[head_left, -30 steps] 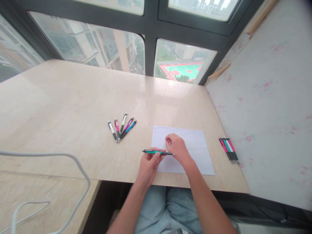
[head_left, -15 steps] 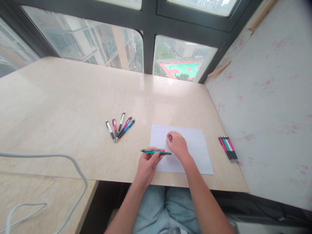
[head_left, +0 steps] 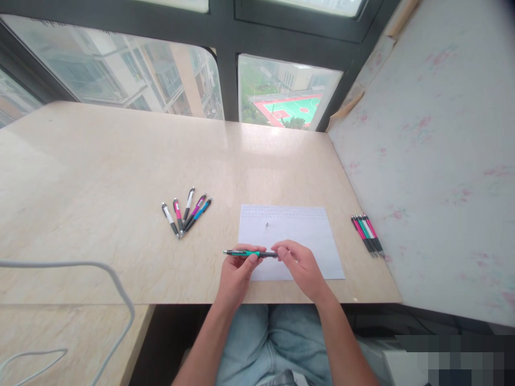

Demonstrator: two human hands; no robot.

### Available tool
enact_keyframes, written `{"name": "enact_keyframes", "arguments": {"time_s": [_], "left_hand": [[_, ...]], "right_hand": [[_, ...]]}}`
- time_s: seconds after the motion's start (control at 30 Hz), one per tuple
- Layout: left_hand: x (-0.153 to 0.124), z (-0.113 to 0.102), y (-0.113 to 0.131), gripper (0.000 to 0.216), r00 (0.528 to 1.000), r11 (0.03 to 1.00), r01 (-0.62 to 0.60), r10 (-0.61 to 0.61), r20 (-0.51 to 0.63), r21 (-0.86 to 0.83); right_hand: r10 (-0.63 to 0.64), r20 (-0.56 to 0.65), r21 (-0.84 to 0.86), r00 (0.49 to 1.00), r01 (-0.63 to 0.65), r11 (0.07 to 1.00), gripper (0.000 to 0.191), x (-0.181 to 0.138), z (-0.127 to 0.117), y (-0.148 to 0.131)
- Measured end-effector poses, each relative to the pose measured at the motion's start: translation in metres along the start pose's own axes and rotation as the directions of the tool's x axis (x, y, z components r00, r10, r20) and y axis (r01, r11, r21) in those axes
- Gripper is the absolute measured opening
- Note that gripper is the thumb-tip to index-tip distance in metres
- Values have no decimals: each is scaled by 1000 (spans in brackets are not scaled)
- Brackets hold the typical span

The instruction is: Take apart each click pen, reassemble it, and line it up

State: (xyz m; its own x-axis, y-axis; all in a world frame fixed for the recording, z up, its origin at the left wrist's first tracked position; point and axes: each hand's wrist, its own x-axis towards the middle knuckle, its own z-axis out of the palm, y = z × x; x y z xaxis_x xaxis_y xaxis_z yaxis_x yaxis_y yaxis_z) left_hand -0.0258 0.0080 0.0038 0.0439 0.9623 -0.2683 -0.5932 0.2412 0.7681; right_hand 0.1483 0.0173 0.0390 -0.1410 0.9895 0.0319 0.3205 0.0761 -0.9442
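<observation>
My left hand (head_left: 236, 273) holds a green and black pen (head_left: 251, 253) level, thumb on top and fingers beneath its barrel. The pen's clicker end points left, its dark grip end right. My right hand (head_left: 301, 268) pinches the right-hand end of the pen with thumb and fingertips, which cover the tip. Below both hands lies a sheet of white paper (head_left: 300, 236) with faint lines of writing along its top. On the paper sits a tiny dark piece (head_left: 266, 224), too small to make out.
Several pens (head_left: 185, 215) lie fanned out on the table (head_left: 120, 177) to the left. Several more pens (head_left: 367, 235) lie side by side near the flowered wall (head_left: 434, 177). A grey cable (head_left: 116, 281) loops across the lower left. A window (head_left: 148, 75) stands behind.
My right hand has come down from above the paper to the pen's tip end. The tiny dark piece now shows on the paper. The view has shifted slightly.
</observation>
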Motion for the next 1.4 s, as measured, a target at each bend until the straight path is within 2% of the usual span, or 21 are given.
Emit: {"name": "enact_keyframes", "arguments": {"time_s": [0.1, 0.2, 0.43, 0.57, 0.67, 0.83, 1.0, 1.1, 1.2, 1.3, 1.4], "left_hand": [[-3, 3, -1, 18, 1000, 996, -27, 27, 0, 88], [-5, 7, -1, 18, 999, 991, -33, 35, -10, 129], [0, 7, -1, 18, 998, 999, 13, -16, -69, -39], [2, 2, -2, 21, 996, 992, 34, -44, -81, -121], [3, 0, -2, 23, 996, 988, 44, -55, -72, -149], [3, 2, -1, 22, 997, 989, 48, -56, -58, -143], [2, 3, 0, 21, 997, 988, 58, -64, -44, -142], [2, 3, -1, 21, 997, 989, 61, -67, -42, -135], [2, 3, -1, 20, 997, 990, 62, -68, -39, -127], [2, 3, -1, 19, 997, 991, 65, -68, -21, -117], [1, 3, -1, 16, 998, 995, 54, -54, 13, -85]], "right_hand": [[-47, 37, -62, 998, 49, 997, 14, -9, -3, -6], [-52, 11, -89, 999, 52, 995, 11, -13, -10, -6], [23, -79, -144, 997, -34, 989, 14, -23, -33, 5], [110, -199, -196, 974, -149, 969, 15, -26, -38, 20], [94, -286, -283, 954, -178, 943, 15, -17, -31, 28], [-76, -313, -518, 947, -103, 849, 10, 18, -3, 32], [-62, -346, -572, 936, -158, 805, 10, 47, 23, 33], [-15, -360, -533, 933, -193, 824, 10, 50, 28, 33], [35, -359, -414, 933, -193, 889, 16, 43, 24, 29], [102, -308, -176, 946, -162, 971, 31, 28, 14, 24], [171, -160, 62, 972, -163, 985, 44, 11, 7, 18]]}}
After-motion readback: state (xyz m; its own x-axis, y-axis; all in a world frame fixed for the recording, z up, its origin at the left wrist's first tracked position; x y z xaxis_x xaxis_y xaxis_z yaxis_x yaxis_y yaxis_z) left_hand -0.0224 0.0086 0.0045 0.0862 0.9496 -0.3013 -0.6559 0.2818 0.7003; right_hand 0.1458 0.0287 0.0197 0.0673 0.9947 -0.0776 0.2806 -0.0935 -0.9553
